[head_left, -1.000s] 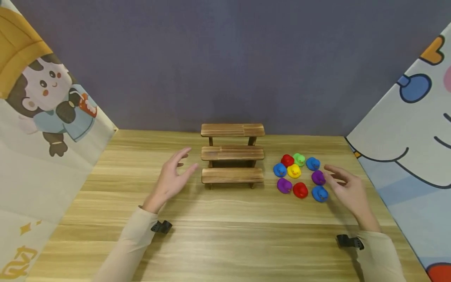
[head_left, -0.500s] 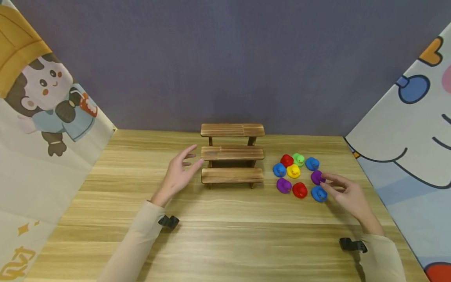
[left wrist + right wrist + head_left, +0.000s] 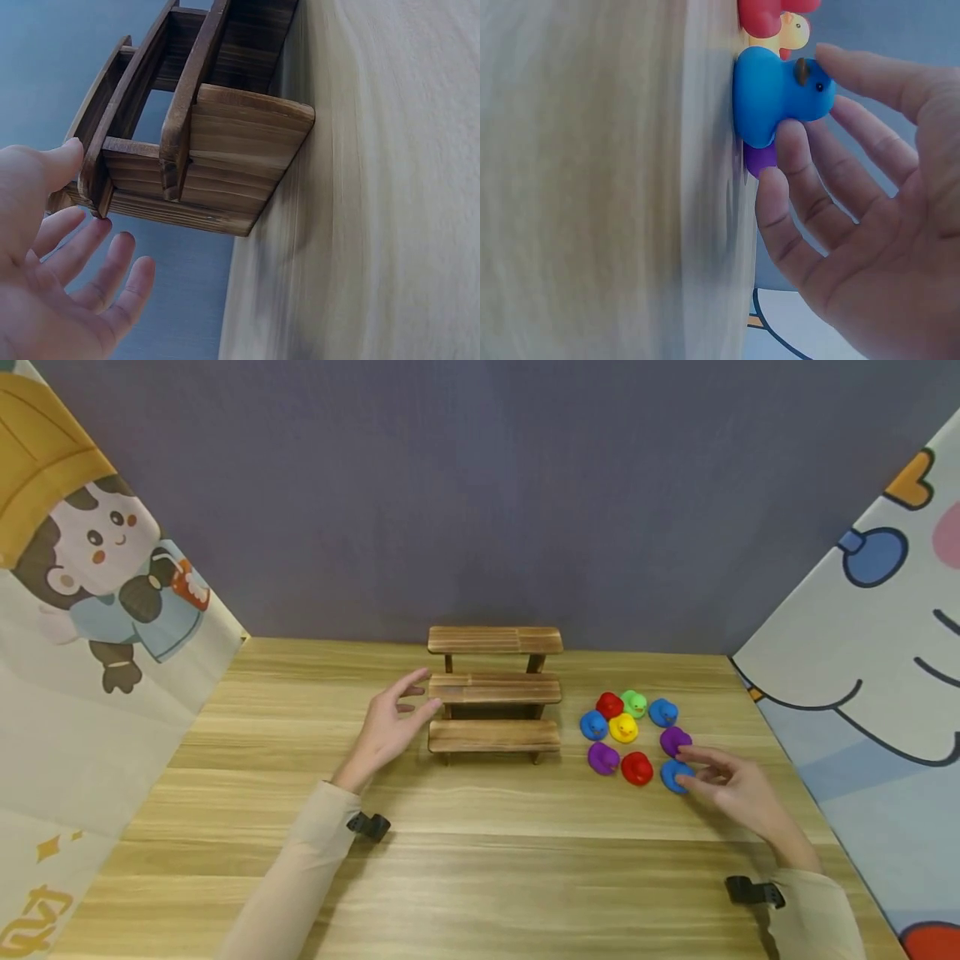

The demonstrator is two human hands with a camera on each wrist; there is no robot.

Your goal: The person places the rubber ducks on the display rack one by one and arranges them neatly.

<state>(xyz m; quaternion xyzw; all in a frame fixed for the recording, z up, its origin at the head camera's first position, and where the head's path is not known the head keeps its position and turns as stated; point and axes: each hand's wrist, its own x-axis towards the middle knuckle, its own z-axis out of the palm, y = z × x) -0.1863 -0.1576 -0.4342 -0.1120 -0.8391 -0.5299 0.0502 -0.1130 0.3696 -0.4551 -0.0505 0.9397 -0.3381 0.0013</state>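
My right hand is at the nearest blue rubber duck, thumb on one side of its head and curved fingers on the other, with a gap still showing between thumb and forefinger in the head view. That duck sits upright on the table. Just behind it is a purple duck. My left hand hovers with relaxed, spread fingers at the left end of a three-tier wooden stand; its thumb tip overlaps the middle shelf's end in the head view. Nothing is in the left hand.
More rubber ducks stand right of the stand: a red one, a second purple one, a yellow one, a green one, and other blue and red ones. A grey wall backs the wooden table; printed panels flank it.
My right hand has come down and toward me, from beside the purple duck to the nearest blue duck. The left hand has moved right, closer to the stand. The ducks have stayed put.
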